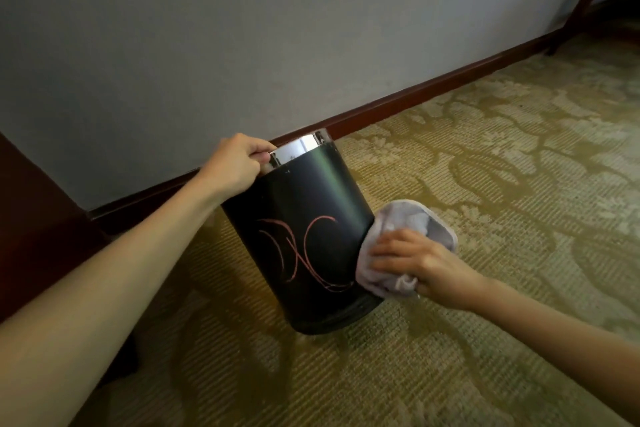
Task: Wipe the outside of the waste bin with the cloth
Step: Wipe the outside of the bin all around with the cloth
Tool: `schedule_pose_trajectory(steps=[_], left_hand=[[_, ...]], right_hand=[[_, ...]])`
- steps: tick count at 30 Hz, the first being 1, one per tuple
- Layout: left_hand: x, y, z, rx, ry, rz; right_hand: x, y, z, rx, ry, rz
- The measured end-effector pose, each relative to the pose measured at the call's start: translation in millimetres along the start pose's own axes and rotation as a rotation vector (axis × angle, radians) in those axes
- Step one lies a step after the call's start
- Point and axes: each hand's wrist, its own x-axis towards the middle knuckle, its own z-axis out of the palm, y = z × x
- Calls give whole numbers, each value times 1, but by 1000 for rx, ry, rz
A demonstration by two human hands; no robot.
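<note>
A black round waste bin (304,218) with a chrome rim and a pink swirl design stands on the carpet near the wall, leaning slightly. My left hand (235,163) grips its chrome rim at the upper left. My right hand (415,263) presses a pale grey cloth (412,218) against the bin's lower right side, fingers spread over the fabric. Part of the cloth bunches under my palm.
A patterned yellow-green carpet (485,184) covers the floor. A grey wall with a dark red skirting board (433,94) runs behind the bin. Dark wooden furniture (34,218) stands at the left, and a wooden leg (585,0) at the top right.
</note>
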Motion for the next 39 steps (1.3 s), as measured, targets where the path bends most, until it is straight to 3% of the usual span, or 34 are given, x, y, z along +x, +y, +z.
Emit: schedule_pose_trajectory(steps=[6,8,10,14,18,20,24,28,33,36,39], left_hand=[[-6,18,14,55,4,100],[-6,18,14,73,28,95],[-5,14,10,56,29,98],[4,0,3,7,24,31],[2,2,6,-45,-9,50],[-1,9,12,-45,5,89],[-8,24,19,-6,7,97],[-9,25,18,-9,10,67],[-6,23,16,-26,7,66],[-3,29,19,-22,6,82],[0,40,24,2,6,102]], right_hand=[[90,23,-49,-17,399,183],[98,19,-47,0,454,201],[87,10,-34,-1,405,206],[25,-12,9,-113,156,39],[-6,-13,9,-129,-28,-40],[12,-7,-5,-64,16,-1],[70,4,-41,-64,280,132],[74,0,-36,-124,310,107],[8,-20,19,-244,162,-32],[-24,-22,26,-223,10,-17],[-11,-8,4,-146,37,38]])
